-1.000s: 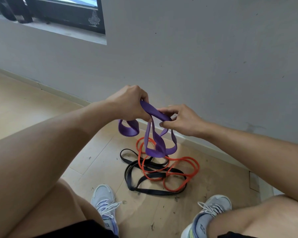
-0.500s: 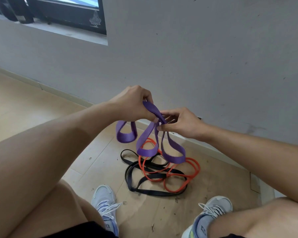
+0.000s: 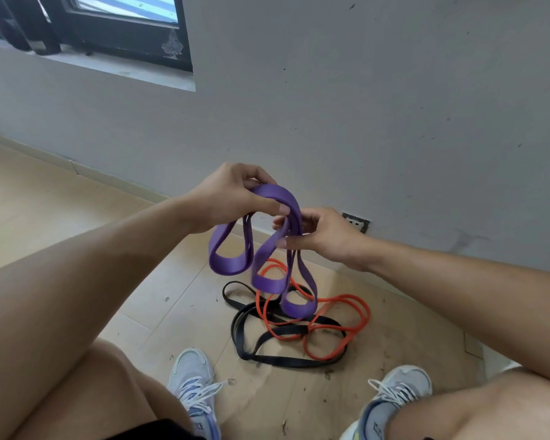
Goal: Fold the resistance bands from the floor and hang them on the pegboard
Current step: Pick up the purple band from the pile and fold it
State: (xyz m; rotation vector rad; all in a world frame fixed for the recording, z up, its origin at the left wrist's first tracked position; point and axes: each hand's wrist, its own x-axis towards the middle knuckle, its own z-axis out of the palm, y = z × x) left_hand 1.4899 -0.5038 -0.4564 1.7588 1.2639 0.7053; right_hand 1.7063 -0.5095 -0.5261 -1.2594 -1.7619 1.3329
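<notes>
No text, label, brand or number can be read anywhere. The shoes (image 3: 193, 385) carry small dark marks near the bottom edge, too blurred to make out. A pale sticker (image 3: 171, 47) on the window frame shows no legible words.

Soft even daylight, wide-angle edge distortion

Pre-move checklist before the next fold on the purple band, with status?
1. Left hand grip on purple band: ok, pinching the top fold.
2. Right hand grip on the gathered strands: ok.
3. Hanging loops even: not ok, three loops at different heights.
4. Purple band free of the orange band and black band on the floor: cannot tell, lowest loop overlaps them in view.
5. Pegboard in view: not ok.
</notes>
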